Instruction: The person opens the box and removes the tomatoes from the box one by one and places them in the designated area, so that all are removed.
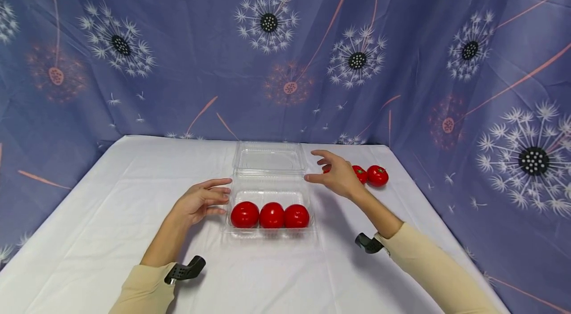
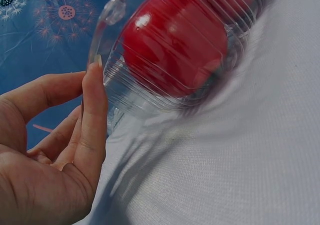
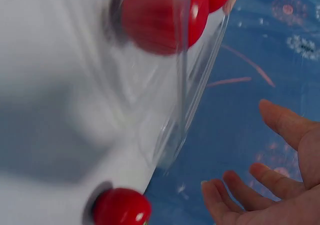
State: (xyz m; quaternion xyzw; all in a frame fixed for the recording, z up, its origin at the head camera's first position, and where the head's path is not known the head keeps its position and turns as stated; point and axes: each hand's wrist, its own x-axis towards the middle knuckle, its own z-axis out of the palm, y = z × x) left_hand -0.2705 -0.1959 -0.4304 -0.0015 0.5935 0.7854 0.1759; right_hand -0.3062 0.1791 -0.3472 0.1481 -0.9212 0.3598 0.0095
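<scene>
A clear plastic clamshell box (image 1: 267, 197) lies opened out, its lid (image 1: 269, 158) folded back away from me. Along the box's near side sit three red tomatoes, one of them the middle tomato (image 1: 271, 215). My left hand (image 1: 198, 200) is at the box's left side, fingers fairly straight, fingertips right at the clear rim (image 2: 95, 45). Over the box's right side my right hand (image 1: 336, 175) hovers with thumb and fingers spread apart, holding nothing. Just beyond it are loose tomatoes, including the rightmost tomato (image 1: 377, 176); another is partly hidden behind the hand.
A white cloth (image 1: 134, 195) covers the table. Behind and at the sides hangs a blue dandelion-print curtain (image 1: 192, 46). Black wrist cameras stick out inward from both sleeves, such as the left camera (image 1: 185, 270).
</scene>
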